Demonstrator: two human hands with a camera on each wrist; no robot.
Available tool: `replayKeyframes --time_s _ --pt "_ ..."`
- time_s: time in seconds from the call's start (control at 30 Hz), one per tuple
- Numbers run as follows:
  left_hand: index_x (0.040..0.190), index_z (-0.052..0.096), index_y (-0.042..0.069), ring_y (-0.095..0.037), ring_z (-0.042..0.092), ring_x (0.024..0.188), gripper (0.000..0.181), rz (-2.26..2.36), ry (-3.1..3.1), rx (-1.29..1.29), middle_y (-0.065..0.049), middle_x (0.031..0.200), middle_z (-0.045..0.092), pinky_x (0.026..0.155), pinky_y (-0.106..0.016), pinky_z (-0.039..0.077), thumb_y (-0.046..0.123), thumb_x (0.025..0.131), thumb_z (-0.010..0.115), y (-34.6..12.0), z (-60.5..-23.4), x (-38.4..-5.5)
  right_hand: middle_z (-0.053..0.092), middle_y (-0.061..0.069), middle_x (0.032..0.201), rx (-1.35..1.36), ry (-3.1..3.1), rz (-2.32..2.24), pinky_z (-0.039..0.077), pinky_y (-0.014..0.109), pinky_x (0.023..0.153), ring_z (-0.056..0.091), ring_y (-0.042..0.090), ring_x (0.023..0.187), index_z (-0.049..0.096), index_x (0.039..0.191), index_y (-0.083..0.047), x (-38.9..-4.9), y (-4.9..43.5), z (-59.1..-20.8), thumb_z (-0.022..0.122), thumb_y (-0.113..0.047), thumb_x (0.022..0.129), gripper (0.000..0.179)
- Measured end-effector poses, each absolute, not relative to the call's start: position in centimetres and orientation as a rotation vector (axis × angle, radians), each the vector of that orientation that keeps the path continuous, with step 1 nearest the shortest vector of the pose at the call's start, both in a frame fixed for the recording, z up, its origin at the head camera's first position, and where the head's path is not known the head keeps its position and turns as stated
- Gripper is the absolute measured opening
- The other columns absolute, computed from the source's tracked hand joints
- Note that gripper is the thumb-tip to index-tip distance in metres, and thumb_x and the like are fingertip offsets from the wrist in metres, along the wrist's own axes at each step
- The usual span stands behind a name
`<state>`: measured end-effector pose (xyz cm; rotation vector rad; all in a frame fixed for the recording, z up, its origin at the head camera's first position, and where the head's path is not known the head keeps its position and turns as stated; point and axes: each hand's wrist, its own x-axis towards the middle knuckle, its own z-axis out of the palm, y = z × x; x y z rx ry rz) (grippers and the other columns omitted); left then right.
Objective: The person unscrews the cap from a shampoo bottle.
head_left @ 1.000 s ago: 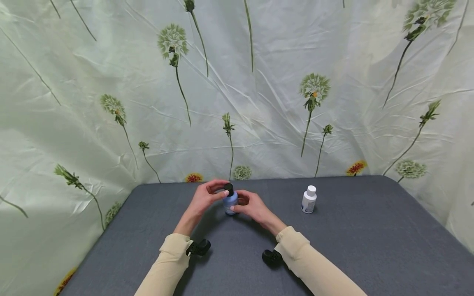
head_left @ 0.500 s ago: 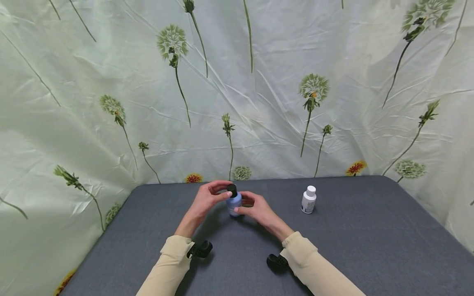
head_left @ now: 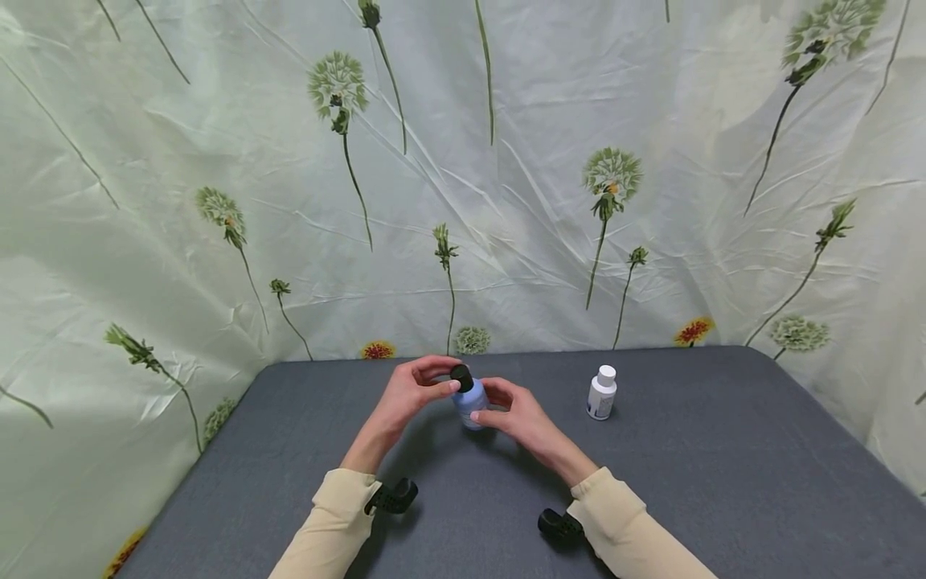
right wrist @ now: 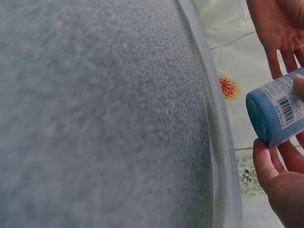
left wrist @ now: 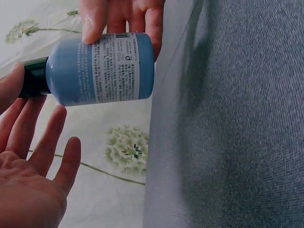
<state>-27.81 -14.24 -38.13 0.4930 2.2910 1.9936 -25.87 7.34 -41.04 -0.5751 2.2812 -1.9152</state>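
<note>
A small blue bottle with a black cap is held between both hands, tilted with its cap toward the left. My left hand pinches the cap between thumb and fingers; in the left wrist view its other fingers spread beside the bottle's shoulder. My right hand grips the bottle's body, thumb on the near side and fingers behind. A white printed label with a barcode wraps the body. In the right wrist view the bottle's base shows above the right fingers.
A white bottle with a white cap stands upright on the dark grey table, right of the hands. Behind the table hangs a pale curtain with a dandelion print. Black straps with small devices sit at both wrists.
Both hands have shifted to the right with the blue bottle, which has gone from nearly upright to tilted, cap leftward. The white bottle has stayed in place.
</note>
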Motion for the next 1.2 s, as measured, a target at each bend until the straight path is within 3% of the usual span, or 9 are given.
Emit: replayKeyframes --time_s 0.33,1.2 --pt "0.122 0.068 0.007 -0.025 0.065 0.109 0.037 1.982 2.244 0.578 -0.007 0.116 0.070 0.094 -0.039 0.049 0.018 0.087 0.077 -13.5 -38.0 -27.0 0.060 0.015 0.129 -0.555 2.304 -1.899 0.042 0.051 0.100 0.053 0.034 0.123 0.055 0.134 -0.001 -24.7 8.5 -41.0 0.075 -0.018 0.088 0.053" --pt "0.122 0.067 0.006 -0.034 0.064 0.108 0.035 1.967 2.151 0.696 -0.009 0.117 0.070 0.090 -0.036 0.051 0.013 0.089 0.075 -11.2 -38.8 -24.4 0.062 0.014 0.123 -0.575 2.368 -1.877 0.049 0.036 0.092 0.057 0.027 0.116 0.057 0.129 0.001 -20.7 11.3 -40.8 0.075 -0.016 0.088 0.049"
